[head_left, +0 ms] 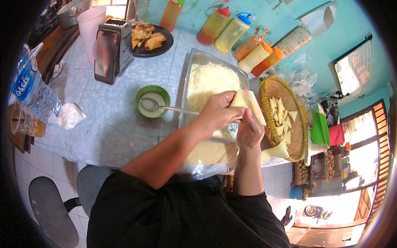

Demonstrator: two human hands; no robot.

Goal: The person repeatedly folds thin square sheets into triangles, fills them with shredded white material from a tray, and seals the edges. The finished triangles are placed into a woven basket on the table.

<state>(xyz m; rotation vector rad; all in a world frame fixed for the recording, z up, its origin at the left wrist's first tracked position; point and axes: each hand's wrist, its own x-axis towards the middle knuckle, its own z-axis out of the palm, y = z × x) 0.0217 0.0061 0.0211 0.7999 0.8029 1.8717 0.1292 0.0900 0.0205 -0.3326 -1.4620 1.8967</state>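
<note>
Both hands hold a pale, thin pastry wrapper [248, 101], partly folded, above the right side of a metal tray [191, 62]. My left hand [217, 113] pinches its left edge, while my right hand [251, 130] grips it from below with the thumb up. What lies inside the fold is hidden. Pale shreds [211, 80] are heaped in the tray. Left of it stands a green bowl [165, 93] of white liquid. A metal spoon [149, 104] rests in the bowl, its handle reaching to my left hand. Flat wrappers [211, 153] lie in front, near clear plastic.
At right, a round woven basket [304, 136] holds several folded triangles [283, 118]. Squeeze bottles [213, 27] line the wall. Behind the bowl are a phone [105, 62] against a dark holder and a black plate [167, 43] of fried pieces. A water bottle [31, 87] stands far left.
</note>
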